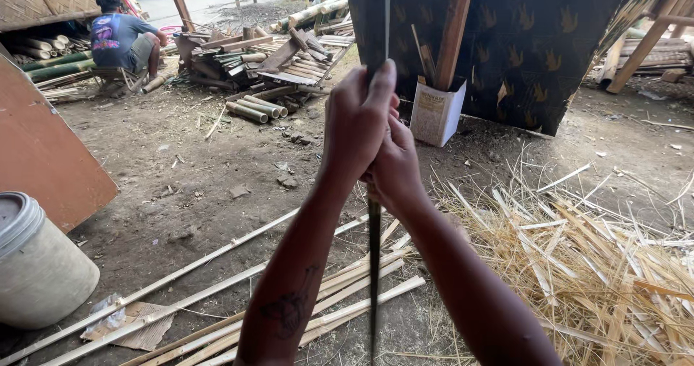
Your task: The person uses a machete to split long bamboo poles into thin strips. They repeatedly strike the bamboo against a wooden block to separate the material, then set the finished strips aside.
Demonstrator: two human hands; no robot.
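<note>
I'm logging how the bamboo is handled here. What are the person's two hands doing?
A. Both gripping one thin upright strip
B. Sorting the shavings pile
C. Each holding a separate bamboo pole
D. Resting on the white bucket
A: the left hand and right hand close together around one thin dark strip standing near-vertical.

Head view, downward, near hands point(376, 142)

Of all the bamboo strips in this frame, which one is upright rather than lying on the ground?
The thin dark strip gripped by both hands, left hand and right hand. It runs vertically; the pale strips lie flat on the dirt.
</note>
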